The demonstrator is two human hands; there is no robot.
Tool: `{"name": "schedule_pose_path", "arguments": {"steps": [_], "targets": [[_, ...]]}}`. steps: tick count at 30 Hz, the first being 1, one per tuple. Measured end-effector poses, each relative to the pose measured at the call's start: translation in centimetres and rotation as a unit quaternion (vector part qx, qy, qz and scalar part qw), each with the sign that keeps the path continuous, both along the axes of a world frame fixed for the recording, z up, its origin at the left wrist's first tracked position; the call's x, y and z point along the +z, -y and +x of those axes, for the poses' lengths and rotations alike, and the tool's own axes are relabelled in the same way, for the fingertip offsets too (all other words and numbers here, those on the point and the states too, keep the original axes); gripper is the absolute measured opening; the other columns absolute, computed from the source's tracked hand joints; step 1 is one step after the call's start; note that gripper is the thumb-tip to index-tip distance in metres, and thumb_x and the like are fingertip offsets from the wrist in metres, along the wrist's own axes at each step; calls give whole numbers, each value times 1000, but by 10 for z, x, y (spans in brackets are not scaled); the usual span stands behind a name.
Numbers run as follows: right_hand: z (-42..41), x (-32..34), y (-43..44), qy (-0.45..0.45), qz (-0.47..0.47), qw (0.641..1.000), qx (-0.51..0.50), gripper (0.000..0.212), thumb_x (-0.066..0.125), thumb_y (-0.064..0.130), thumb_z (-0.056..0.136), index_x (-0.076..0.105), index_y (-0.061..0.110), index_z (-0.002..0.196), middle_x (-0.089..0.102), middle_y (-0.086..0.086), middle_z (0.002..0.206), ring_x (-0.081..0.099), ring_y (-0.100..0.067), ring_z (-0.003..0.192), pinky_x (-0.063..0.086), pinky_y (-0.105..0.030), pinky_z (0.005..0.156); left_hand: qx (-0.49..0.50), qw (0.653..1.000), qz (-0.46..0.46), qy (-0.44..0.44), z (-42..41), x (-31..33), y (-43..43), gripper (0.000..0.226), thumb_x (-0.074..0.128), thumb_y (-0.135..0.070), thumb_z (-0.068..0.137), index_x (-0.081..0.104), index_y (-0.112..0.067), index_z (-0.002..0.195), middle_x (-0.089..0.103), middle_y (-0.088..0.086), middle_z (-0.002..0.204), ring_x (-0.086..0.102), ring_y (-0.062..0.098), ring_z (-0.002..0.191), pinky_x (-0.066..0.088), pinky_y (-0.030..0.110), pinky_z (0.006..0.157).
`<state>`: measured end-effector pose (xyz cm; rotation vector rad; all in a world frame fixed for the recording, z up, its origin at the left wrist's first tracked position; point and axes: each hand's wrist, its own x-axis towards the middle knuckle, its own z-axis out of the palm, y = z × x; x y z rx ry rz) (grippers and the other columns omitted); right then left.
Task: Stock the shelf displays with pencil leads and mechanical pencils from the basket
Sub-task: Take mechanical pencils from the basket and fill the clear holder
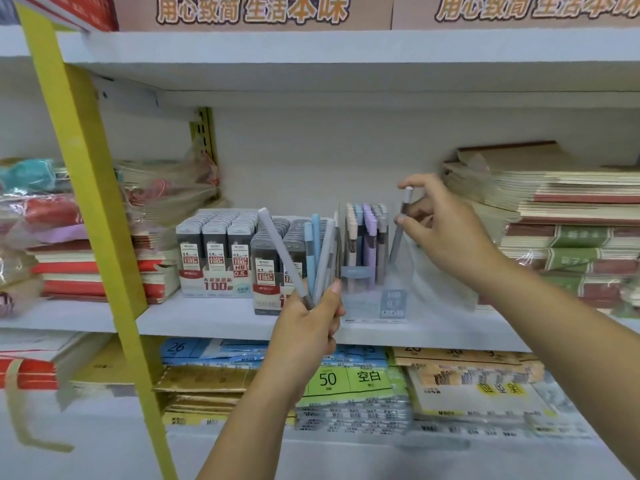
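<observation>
Several mechanical pencils (316, 247) fan from my left hand's (304, 327) curled grip and could slip; my right hand (446, 233) pinches one grey pencil (396, 244), tilted, at the clear display stand (391, 303), where it may knock the standing pencils (367, 233).

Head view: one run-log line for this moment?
left hand: grips pencil bunch | right hand: pinches grey pencil, tip down | target: clear pencil display, partly filled | lead boxes: left of display

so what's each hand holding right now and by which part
Left hand grips a fanned bunch of pencils by their lower ends; right hand pinches a single grey pencil near its top.
</observation>
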<state>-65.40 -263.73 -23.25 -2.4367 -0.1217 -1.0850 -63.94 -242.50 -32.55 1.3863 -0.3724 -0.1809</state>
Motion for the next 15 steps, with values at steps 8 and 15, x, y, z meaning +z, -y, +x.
{"name": "schedule_pose_path", "arguments": {"steps": [8, 15], "targets": [[1, -10, 1, -15, -7, 1000, -1, 44, 70, 26, 87, 44, 45, 116, 65, 16, 71, 54, 12, 71, 37, -20, 59, -13, 1000, -2, 7, 4, -3, 6, 33, 61, -43, 95, 62, -13, 83, 48, -11, 54, 40, 2, 46, 35, 16, 43], [1, -13, -3, -14, -24, 999, -28, 42, 69, 31, 88, 50, 39, 125, 64, 17, 75, 55, 2, 78, 35, -21, 61, -32, 999, -25, -2, 3, -6, 4, 31, 65, -46, 90, 71, -16, 91, 52, -1, 69, 42, 6, 51, 35, 19, 45]]}}
